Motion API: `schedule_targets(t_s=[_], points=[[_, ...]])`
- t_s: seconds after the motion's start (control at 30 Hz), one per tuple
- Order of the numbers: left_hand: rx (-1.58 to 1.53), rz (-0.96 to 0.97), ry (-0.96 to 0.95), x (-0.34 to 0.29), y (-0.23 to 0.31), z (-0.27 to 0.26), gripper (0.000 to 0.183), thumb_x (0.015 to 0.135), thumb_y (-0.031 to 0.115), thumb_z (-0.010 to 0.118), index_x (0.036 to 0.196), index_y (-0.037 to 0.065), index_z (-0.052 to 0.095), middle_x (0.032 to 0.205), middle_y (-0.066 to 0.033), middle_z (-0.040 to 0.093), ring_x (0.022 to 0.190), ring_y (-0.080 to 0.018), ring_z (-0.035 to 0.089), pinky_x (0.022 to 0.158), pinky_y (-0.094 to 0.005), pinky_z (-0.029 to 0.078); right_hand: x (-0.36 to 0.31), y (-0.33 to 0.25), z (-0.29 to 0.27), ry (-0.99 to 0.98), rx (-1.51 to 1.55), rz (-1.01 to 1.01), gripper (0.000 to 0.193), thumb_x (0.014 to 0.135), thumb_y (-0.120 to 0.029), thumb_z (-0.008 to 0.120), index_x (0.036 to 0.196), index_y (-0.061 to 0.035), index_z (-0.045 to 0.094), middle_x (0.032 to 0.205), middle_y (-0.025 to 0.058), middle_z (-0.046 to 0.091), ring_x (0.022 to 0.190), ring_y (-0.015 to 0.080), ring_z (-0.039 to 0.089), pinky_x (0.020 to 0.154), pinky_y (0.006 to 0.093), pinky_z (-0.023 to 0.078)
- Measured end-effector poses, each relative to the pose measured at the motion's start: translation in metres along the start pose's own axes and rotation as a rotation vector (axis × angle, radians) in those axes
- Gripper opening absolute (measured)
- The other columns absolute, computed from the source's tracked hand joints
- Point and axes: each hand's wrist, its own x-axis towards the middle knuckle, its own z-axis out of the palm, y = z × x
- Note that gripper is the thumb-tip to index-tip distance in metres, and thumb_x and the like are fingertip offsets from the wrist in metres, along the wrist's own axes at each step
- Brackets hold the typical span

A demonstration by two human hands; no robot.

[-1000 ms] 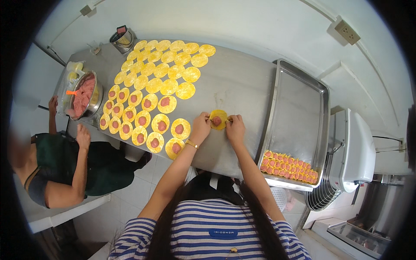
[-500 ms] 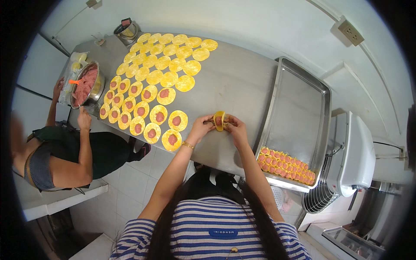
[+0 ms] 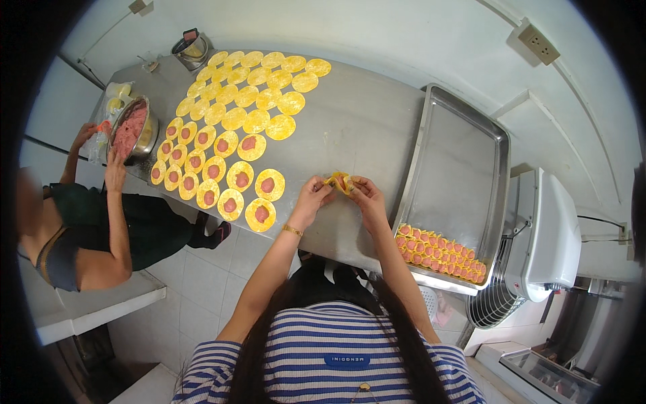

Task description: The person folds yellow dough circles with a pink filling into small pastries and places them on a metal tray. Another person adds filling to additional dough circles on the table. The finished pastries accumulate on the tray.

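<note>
Between my two hands, above the metal table, is a dumpling (image 3: 341, 182), a yellow round wrapper being folded up around pink meat filling. My left hand (image 3: 313, 200) is closed, its fingertips pinching the dumpling's left edge; my right hand (image 3: 368, 199) pinches the right edge. To my left lie rows of yellow wrappers (image 3: 234, 118). The nearer ones carry a lump of pink filling (image 3: 267, 185), while the farther ones are bare. On my right a deep metal tray (image 3: 431, 145) holds packed rows of open-topped dumplings (image 3: 441, 252) at its near end.
A co-worker at the left has one hand (image 3: 116, 174) at a steel bowl (image 3: 149, 131) of pink filling; the other holds an orange-handled tool (image 3: 103, 127). A small metal pot (image 3: 192, 50) stands at the far left table corner. A white machine (image 3: 544, 236) stands beyond the tray.
The wrapper between my fingers has gone from an upright open fold to a more gathered shape. The co-worker's hand moved onto the bowl's near edge, and the orange-handled tool left the bowl.
</note>
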Motion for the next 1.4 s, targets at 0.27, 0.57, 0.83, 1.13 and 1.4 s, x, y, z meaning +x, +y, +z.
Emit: schedule_targets(t_s=[0.27, 0.57, 0.83, 1.13, 1.4], points=[[-0.018, 0.110, 0.024, -0.034, 0.020, 0.030, 0.024, 0.087, 0.000, 0.060, 0.109, 0.003, 0.053, 0.108, -0.0041, 0.056, 0.096, -0.0125, 0.059, 0.081, -0.0272, 0.053, -0.003, -0.005, -0.010, -0.014, -0.295, -0.146, 0.024, 0.081, 0.003, 0.064, 0.105, 0.0027, 0.064, 0.096, 0.0064, 0.066, 0.090, 0.0116, 0.060, 0.083, 0.0246, 0.047], [0.438, 0.208, -0.067, -0.027, 0.003, 0.011, 0.023, 0.081, -0.001, 0.066, 0.103, 0.000, 0.059, 0.104, -0.0049, 0.062, 0.096, -0.0159, 0.061, 0.083, -0.0270, 0.050, -0.018, -0.012, -0.018, -0.131, -0.473, -0.135, 0.032, 0.073, 0.005, 0.068, 0.105, 0.0026, 0.064, 0.096, 0.0076, 0.065, 0.090, 0.0156, 0.063, 0.084, 0.0283, 0.051], [0.886, 0.418, -0.182, -0.030, -0.010, 0.010, 0.025, 0.075, -0.001, 0.070, 0.097, 0.002, 0.059, 0.101, -0.0120, 0.065, 0.088, -0.0183, 0.066, 0.077, -0.0289, 0.052, -0.023, 0.005, -0.027, -0.143, -0.825, -0.210, 0.030, 0.068, 0.005, 0.066, 0.097, -0.0008, 0.065, 0.094, 0.0120, 0.066, 0.085, 0.0234, 0.066, 0.078, 0.0322, 0.052], [1.033, 0.352, -0.129, -0.036, -0.013, 0.031, 0.033, 0.075, 0.010, 0.075, 0.104, 0.004, 0.058, 0.085, -0.0115, 0.066, 0.076, -0.0220, 0.067, 0.068, -0.0314, 0.054, -0.029, 0.003, -0.027, -0.129, -1.034, -0.366, 0.025, 0.067, 0.009, 0.057, 0.088, -0.0022, 0.065, 0.088, 0.0154, 0.063, 0.081, 0.0356, 0.062, 0.071, 0.0388, 0.050], [0.946, 0.285, -0.189, -0.035, -0.012, 0.026, 0.030, 0.075, 0.010, 0.075, 0.102, 0.002, 0.063, 0.084, -0.0124, 0.067, 0.077, -0.0217, 0.068, 0.070, -0.0309, 0.054, -0.039, -0.007, -0.033, -0.116, -1.114, -0.406, 0.020, 0.070, 0.005, 0.059, 0.088, -0.0026, 0.065, 0.085, 0.0162, 0.062, 0.081, 0.0367, 0.061, 0.071, 0.0406, 0.049]])
